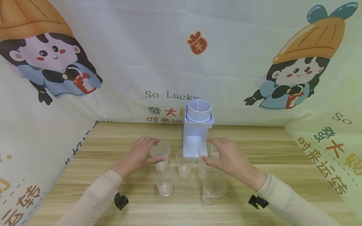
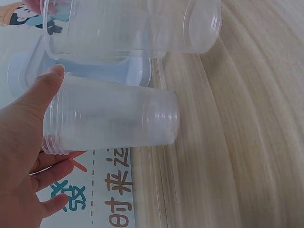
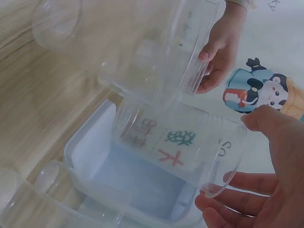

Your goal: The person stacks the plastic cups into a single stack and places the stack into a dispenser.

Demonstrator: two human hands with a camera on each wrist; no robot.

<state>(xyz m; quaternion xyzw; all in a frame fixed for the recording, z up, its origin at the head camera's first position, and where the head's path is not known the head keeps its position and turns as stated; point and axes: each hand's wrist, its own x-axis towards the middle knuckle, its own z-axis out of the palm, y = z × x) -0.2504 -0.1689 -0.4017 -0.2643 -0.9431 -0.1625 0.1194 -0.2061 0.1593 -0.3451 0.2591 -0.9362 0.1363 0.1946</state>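
Observation:
My left hand (image 1: 140, 153) pinches a nested stack of clear plastic cups (image 2: 111, 114) at the rims, thumb on one side and fingers on the other. On the right, my right hand (image 1: 230, 157) holds a single clear plastic cup (image 3: 180, 142) by its rim between thumb and fingers. Between the hands stands another clear cup (image 1: 185, 163). Nearer to me are a cup at front left (image 1: 164, 183) and a cup at front right (image 1: 214, 188). All the cups stand upright on the wooden table.
A pale blue-white plastic stand (image 1: 195, 135) with a round open-topped cylinder (image 1: 199, 110) on it rises just behind the cups. The wooden table (image 1: 118, 135) ends at a printed cloth backdrop (image 1: 226, 75), which also closes off both sides.

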